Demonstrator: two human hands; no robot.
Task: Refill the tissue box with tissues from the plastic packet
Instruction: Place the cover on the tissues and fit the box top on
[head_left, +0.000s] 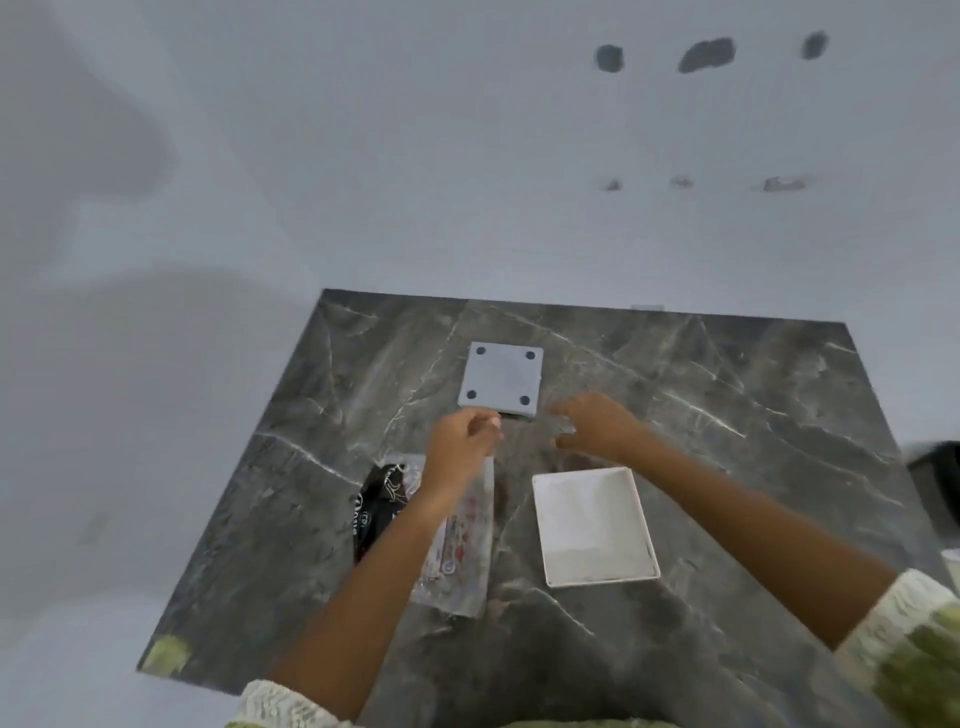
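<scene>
Two hands — left hand (460, 441), right hand (597, 423) — just before upturned tissue box (501, 380).

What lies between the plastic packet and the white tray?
Head view: only a bare strip of dark marble table separates the plastic packet from the white tray.

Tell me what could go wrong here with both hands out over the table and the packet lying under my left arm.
1. The plastic packet lies under the left forearm, so a careless arm move could drag it toward the table edge.
2. The right hand and left hand are blurred near the upturned grey box; a hasty reach might knock it.
3. The white tray sits under the right arm and could be nudged.
</scene>
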